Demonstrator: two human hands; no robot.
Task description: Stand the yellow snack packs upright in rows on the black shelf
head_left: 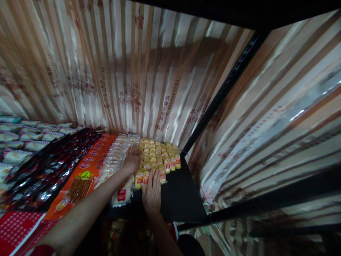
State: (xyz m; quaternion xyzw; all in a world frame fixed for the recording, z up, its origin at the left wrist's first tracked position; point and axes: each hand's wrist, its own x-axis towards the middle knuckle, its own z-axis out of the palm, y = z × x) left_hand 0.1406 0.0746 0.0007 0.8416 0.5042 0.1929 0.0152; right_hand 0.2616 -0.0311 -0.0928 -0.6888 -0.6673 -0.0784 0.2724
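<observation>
Yellow packs (152, 156) stand rowed (nearly complete, I judge), front stepped toward four o'clock. Your right hand (152, 195) lies flat, grasping nothing; left hand (131, 161): grip indiscernible.

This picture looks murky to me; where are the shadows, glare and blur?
In the head view, light is dim, with a broad shadow across the striped sheeting; in the head view, glare streaks the sheeting at far right and glints on the dark shiny packets; also in the head view, the small yellow packs look soft, their fine print too blurred to read.
</observation>
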